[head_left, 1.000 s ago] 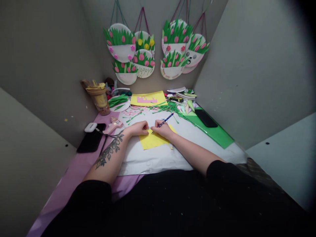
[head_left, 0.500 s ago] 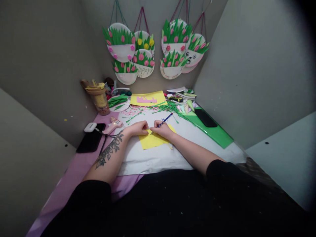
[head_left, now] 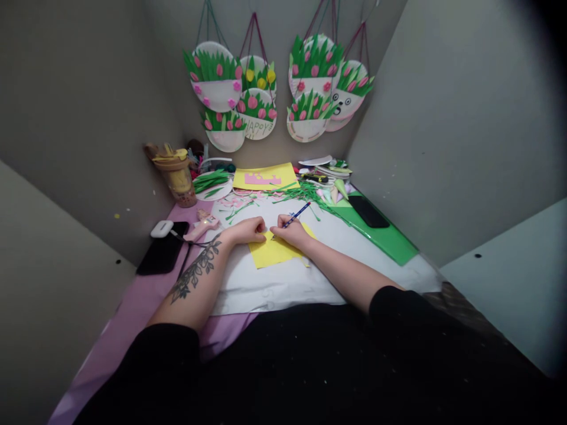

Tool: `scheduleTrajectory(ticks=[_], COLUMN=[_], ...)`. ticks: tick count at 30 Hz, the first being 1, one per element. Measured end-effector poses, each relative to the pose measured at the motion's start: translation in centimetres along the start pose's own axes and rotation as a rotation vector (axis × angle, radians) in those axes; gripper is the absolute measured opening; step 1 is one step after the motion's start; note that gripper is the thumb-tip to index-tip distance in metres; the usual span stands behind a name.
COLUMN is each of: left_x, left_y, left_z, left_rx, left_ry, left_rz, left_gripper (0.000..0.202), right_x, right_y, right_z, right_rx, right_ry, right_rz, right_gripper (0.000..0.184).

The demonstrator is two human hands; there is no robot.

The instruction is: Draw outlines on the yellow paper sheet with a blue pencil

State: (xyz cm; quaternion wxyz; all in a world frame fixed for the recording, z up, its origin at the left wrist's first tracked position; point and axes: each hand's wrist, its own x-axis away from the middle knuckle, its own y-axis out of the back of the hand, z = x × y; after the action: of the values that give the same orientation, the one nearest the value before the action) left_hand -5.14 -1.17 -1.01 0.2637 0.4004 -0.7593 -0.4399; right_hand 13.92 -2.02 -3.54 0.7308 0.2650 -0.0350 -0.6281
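Note:
A small yellow paper sheet [head_left: 272, 252] lies on a large white sheet [head_left: 283, 283] in the middle of the table. My right hand [head_left: 292, 232] is closed round a blue pencil [head_left: 297, 214], its tip down on the yellow paper's upper edge. My left hand [head_left: 248, 229] rests curled in a loose fist at the paper's top left corner, pressing on it. The two hands nearly touch.
Green paper strips [head_left: 305, 192], a second yellow sheet [head_left: 266, 176] with a pink cutout, a plate of green strips [head_left: 213, 183], a cup [head_left: 179, 174], a pink glue gun [head_left: 202, 224], two black phones [head_left: 163, 254] [head_left: 369, 211], green card [head_left: 390, 239]. Paper-plate crafts [head_left: 257, 94] hang on the wall.

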Motion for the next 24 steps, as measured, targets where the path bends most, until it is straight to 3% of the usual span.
scheduleTrajectory(ticks=[24], left_x=[-0.03], left_y=[0.01], left_z=[0.12], left_rx=[0.017], left_ry=[-0.005], left_rz=[0.003], left_gripper=[0.026], right_x=[-0.02], right_y=[0.16], right_z=[0.19], right_rx=[0.001], right_ry=[0.009], right_rz=[-0.021], right_gripper=[0.023])
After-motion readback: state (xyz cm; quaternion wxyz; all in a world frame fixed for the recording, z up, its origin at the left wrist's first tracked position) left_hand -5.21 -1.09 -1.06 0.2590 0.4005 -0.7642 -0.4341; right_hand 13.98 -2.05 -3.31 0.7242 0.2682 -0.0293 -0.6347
